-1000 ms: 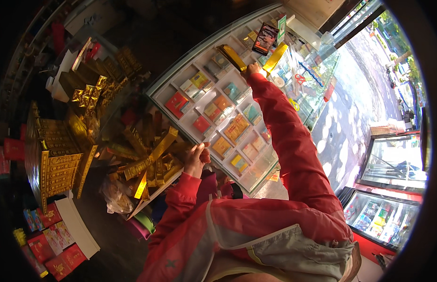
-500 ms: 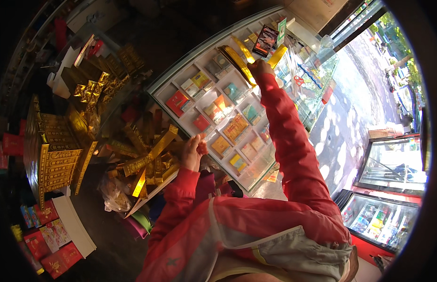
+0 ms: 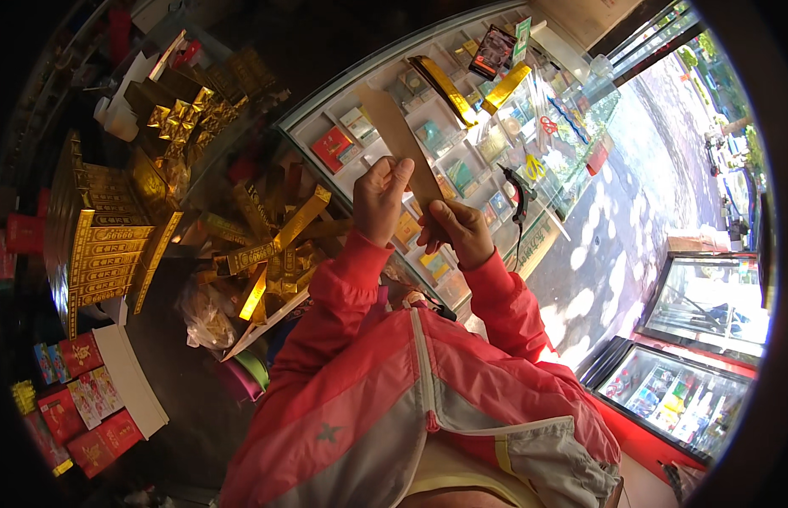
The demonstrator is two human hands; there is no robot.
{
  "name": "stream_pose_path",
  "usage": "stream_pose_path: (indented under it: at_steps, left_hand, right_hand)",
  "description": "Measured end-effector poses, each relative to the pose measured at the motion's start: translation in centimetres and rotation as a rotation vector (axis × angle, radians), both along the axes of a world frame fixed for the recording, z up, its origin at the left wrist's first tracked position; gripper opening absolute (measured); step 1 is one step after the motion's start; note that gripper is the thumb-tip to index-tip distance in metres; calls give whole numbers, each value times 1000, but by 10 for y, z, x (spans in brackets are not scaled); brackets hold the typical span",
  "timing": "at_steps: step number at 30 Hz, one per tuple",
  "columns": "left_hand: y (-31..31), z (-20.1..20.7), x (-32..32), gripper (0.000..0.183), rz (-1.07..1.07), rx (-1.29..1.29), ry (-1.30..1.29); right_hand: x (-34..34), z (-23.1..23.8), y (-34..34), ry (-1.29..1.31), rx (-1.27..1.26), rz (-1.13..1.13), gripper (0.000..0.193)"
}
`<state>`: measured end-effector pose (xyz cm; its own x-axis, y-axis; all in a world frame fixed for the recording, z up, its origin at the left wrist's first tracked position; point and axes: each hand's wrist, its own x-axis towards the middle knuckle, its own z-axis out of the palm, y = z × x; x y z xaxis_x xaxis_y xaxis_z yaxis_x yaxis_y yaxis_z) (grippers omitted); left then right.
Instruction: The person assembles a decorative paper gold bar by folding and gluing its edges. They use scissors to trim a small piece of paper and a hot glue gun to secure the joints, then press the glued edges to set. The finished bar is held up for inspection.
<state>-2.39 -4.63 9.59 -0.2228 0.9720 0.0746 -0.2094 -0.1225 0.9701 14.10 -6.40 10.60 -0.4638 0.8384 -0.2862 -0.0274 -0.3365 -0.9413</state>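
A long flat brown cardboard strip [image 3: 404,140] slants over the glass display counter [image 3: 284,127], its plain side facing up. My right hand [image 3: 459,233] is closed on its lower end, thumb on top. Beside the strip's left edge, my left hand [image 3: 382,201] is closed with the thumb pressed against that edge. Farther off on the glass lie a folded gold strip [image 3: 445,89] and a shorter gold piece [image 3: 505,89].
Yellow scissors [image 3: 534,168], red-handled scissors [image 3: 548,125] and a black corded tool [image 3: 518,193] lie on the counter's right side. To the left are a heap of gold strips [image 3: 275,245] and a stacked gold paper structure [image 3: 110,237]. A drinks cooler [image 3: 673,398] stands at right.
My right hand has come back from the far gold strips with one strip, now brown side up. My left hand has moved up and right to meet it.
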Motion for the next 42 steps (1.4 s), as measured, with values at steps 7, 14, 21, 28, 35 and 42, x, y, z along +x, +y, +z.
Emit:
stream_pose_path:
  at_steps: [7, 14, 21, 28, 35, 42]
  left_hand:
    - [-13, -7, -19, 25, 25, 26, 69]
    - [-28, -30, -37, 25, -23, -43, 127]
    - [-31, -33, -28, 17, -53, -64, 3]
    - [-33, -36, -27, 16, -84, -77, 17]
    - [-39, -32, -18, 23, -139, -263, 37]
    - [-57, -32, -9, 30, -185, -256, 92]
  right_hand:
    - [42, 13, 28, -338, 285, 246, 61]
    - [68, 73, 85, -611, 279, 551, 75]
    - [68, 107, 99, -696, 331, 474, 73]
    - [100, 126, 122, -925, 828, -89, 56]
    - [114, 148, 91, -420, 1471, -1065, 41]
    - [-12, -13, 42, 114, 284, 89, 33]
